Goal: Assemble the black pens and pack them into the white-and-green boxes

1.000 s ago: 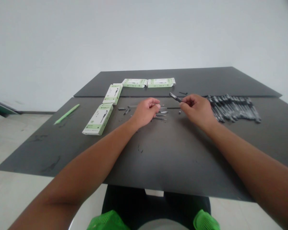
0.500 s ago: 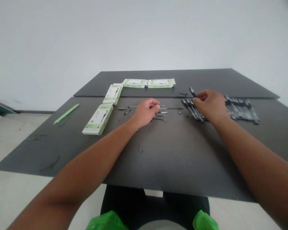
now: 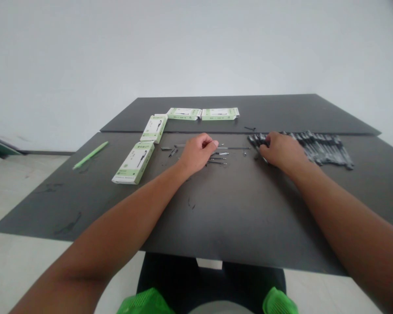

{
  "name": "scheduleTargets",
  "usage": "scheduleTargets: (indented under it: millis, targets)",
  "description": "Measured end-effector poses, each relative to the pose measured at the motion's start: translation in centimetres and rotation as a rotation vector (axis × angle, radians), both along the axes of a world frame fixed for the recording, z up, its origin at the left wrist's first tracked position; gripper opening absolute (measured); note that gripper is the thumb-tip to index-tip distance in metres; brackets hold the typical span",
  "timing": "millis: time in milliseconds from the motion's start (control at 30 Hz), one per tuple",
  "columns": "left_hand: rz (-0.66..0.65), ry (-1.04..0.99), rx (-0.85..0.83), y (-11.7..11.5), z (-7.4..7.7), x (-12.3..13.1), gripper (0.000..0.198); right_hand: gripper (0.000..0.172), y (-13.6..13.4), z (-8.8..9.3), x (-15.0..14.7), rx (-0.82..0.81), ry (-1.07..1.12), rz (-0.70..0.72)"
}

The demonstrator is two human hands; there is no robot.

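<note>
My left hand (image 3: 199, 152) rests on the black table (image 3: 216, 205), its fingers curled and pinched over a thin pen refill (image 3: 231, 148) among several small loose pen parts (image 3: 218, 158). My right hand (image 3: 281, 150) lies palm down on the near end of a row of black pens (image 3: 317, 146), with its fingers closed around several of them. Some pen tips (image 3: 255, 139) stick out to the left of its fingers.
Several green and white boxes lie at the back left: two near the left (image 3: 134, 162) (image 3: 155, 127), two along the back (image 3: 183, 113) (image 3: 220, 113). A green pen (image 3: 91, 155) lies near the table's left edge. A second black board (image 3: 281, 111) sits behind.
My right hand carried a black pen from the middle over to the row of pens on the right, then came down onto the row. My left hand stayed put.
</note>
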State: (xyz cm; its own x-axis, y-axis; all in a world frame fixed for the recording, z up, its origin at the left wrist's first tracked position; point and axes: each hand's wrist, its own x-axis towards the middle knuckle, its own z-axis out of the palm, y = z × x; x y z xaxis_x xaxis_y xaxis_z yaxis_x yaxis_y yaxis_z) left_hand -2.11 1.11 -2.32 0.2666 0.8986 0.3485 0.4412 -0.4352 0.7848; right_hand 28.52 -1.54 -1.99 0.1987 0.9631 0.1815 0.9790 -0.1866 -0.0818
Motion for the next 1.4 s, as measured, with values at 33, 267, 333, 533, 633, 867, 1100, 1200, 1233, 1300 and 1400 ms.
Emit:
scheduleTargets:
  millis: [33,267,333,533,633,867,1100,1200,1233,1300,1400]
  targets:
    - [0.004,0.034,0.026,0.0,0.2,-0.1,0.038,0.036,0.0,0.0,0.1,0.003,0.0,0.001]
    - [0.024,0.133,0.085,0.1,0.4,-0.6,0.056,0.038,0.3,-0.2,0.3,0.02,-0.001,0.027]
    - [0.057,0.127,0.053,0.1,0.4,-0.7,0.059,0.037,0.3,-0.2,0.0,0.013,-0.002,0.056]
    - [0.104,0.053,0.033,0.0,0.9,-0.5,0.061,0.035,0.1,-0.1,-0.7,-0.004,-0.004,0.057]
    - [0.076,0.031,0.009,-0.3,1.2,-0.2,0.061,0.035,0.0,0.1,-0.8,-0.007,0.002,0.038]
    - [-0.014,-0.024,0.028,-0.2,1.7,-0.3,0.06,0.039,-0.3,0.6,-1.2,-0.009,0.012,-0.008]
    - [0.04,-0.005,0.179,1.5,1.8,-1.6,0.045,0.037,-1.1,1.5,-2.0,0.127,0.105,0.101]
    - [0.013,0.02,0.201,2.2,1.4,-2.2,0.029,0.035,-1.3,1.4,-2.5,0.189,0.198,0.205]
    - [0.001,0.046,0.204,2.4,1.2,-2.4,0.027,0.034,-1.3,1.3,-2.7,0.201,0.237,0.244]
    - [-0.01,0.133,0.239,2.8,0.7,-2.7,0.026,0.032,-1.4,1.0,-3.1,0.21,0.317,0.328]
    - [-0.009,0.287,0.295,3.3,0.2,-3.2,0.024,0.03,-1.6,0.5,-3.7,0.18,0.421,0.458]
